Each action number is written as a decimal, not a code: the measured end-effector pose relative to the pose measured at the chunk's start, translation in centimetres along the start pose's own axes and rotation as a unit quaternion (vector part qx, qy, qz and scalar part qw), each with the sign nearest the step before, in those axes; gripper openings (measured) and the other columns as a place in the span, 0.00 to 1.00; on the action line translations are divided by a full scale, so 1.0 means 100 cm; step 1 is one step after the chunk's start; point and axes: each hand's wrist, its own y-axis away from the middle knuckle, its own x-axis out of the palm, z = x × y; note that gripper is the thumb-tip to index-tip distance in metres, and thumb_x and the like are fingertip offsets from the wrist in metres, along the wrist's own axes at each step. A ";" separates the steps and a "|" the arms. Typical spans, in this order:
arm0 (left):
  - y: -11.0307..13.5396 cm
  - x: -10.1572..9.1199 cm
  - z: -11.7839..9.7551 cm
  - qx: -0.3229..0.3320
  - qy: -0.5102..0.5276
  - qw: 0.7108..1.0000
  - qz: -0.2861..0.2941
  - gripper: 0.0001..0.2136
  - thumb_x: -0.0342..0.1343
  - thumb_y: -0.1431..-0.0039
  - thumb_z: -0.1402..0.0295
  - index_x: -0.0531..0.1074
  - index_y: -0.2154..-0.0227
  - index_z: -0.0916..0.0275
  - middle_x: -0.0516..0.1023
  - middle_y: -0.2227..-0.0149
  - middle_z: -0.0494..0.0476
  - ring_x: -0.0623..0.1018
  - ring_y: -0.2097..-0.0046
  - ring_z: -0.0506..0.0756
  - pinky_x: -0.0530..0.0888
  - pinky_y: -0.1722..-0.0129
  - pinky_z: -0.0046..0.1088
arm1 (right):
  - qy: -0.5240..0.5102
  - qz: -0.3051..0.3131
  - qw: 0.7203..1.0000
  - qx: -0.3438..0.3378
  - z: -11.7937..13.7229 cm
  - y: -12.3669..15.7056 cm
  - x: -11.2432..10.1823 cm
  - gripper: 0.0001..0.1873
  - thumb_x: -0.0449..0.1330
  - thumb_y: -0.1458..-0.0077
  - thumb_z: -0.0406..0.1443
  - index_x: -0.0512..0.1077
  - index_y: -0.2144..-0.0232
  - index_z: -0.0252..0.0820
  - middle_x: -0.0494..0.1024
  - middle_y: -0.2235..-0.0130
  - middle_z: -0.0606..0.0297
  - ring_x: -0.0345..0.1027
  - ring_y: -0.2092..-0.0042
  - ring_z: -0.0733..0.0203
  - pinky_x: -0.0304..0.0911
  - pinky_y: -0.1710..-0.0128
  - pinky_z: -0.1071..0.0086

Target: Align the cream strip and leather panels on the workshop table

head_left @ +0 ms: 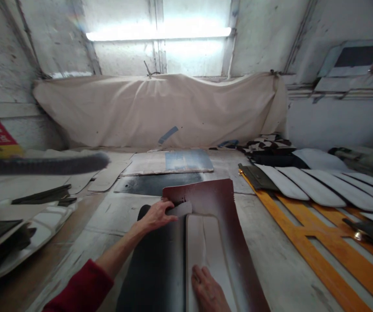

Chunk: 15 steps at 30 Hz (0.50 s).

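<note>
Reaching forward, my left hand (156,215) pinches a small flat grey piece (182,209) between thumb and fingers, over the far left part of a dark red-brown sheet (220,195). My right hand (209,291) rests low on a long pale panel (202,238) with rounded corners, its fingers curled together; whatever they hold, if anything, is hidden. This panel lies on the sheet, which has whitish haze around the panel. Left of the panel, a black sheet (154,260) runs toward me, partly under my left hand.
Orange slatted racks (303,236) at right carry several white panels (321,186). Pale and dark pieces (43,208) lie on the left, below a blurred dark grey bar (59,164). A beige cloth (160,108) hangs behind the table (108,234), under a tube light (160,33).
</note>
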 end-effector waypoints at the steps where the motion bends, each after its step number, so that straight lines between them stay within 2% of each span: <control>1: 0.006 -0.001 -0.001 0.005 0.009 1.000 0.001 0.13 0.56 0.53 0.62 0.67 0.63 0.61 0.71 0.60 0.55 0.70 0.58 0.54 0.66 0.56 0.31 | -0.009 0.008 1.000 0.014 0.003 0.000 -0.005 0.23 0.47 0.55 0.18 0.73 0.63 0.38 0.73 0.55 0.58 0.68 0.57 0.60 0.66 0.61 0.73; 5: 0.023 -0.008 0.000 0.028 0.044 0.998 0.024 0.05 0.54 0.53 0.70 0.68 0.71 0.60 0.71 0.59 0.53 0.69 0.55 0.53 0.64 0.54 0.30 | -0.007 0.034 0.999 0.038 0.011 0.000 -0.018 0.22 0.48 0.56 0.18 0.74 0.64 0.36 0.72 0.53 0.57 0.67 0.54 0.55 0.66 0.57 0.70; 8: 0.037 -0.020 -0.001 0.043 0.067 0.996 0.045 0.03 0.55 0.54 0.69 0.67 0.74 0.60 0.69 0.57 0.51 0.69 0.55 0.52 0.65 0.54 0.27 | -0.003 0.035 0.999 0.009 0.006 0.000 -0.011 0.20 0.50 0.57 0.19 0.75 0.65 0.33 0.73 0.53 0.54 0.67 0.54 0.53 0.65 0.55 0.69; 10: 0.046 -0.028 -0.006 0.051 0.076 0.994 0.052 0.03 0.55 0.55 0.69 0.66 0.75 0.60 0.68 0.56 0.50 0.69 0.55 0.51 0.65 0.54 0.26 | -0.007 0.007 1.000 -0.012 0.001 0.002 -0.001 0.19 0.51 0.57 0.21 0.75 0.64 0.33 0.72 0.52 0.53 0.66 0.53 0.52 0.63 0.52 0.66; 12: 0.051 -0.033 -0.013 0.050 0.074 0.995 0.037 0.03 0.55 0.54 0.69 0.66 0.75 0.60 0.67 0.54 0.50 0.68 0.53 0.51 0.64 0.52 0.27 | -0.010 -0.020 0.999 -0.026 -0.003 0.005 0.004 0.20 0.52 0.58 0.22 0.74 0.62 0.35 0.71 0.52 0.53 0.65 0.51 0.52 0.62 0.51 0.64; 15: 0.052 -0.028 -0.029 0.038 0.057 0.998 -0.006 0.03 0.50 0.51 0.71 0.67 0.72 0.61 0.66 0.53 0.55 0.65 0.50 0.55 0.62 0.48 0.31 | 0.005 -0.003 1.000 -0.010 0.000 0.006 -0.001 0.21 0.51 0.58 0.21 0.74 0.62 0.36 0.70 0.50 0.54 0.64 0.50 0.52 0.63 0.53 0.66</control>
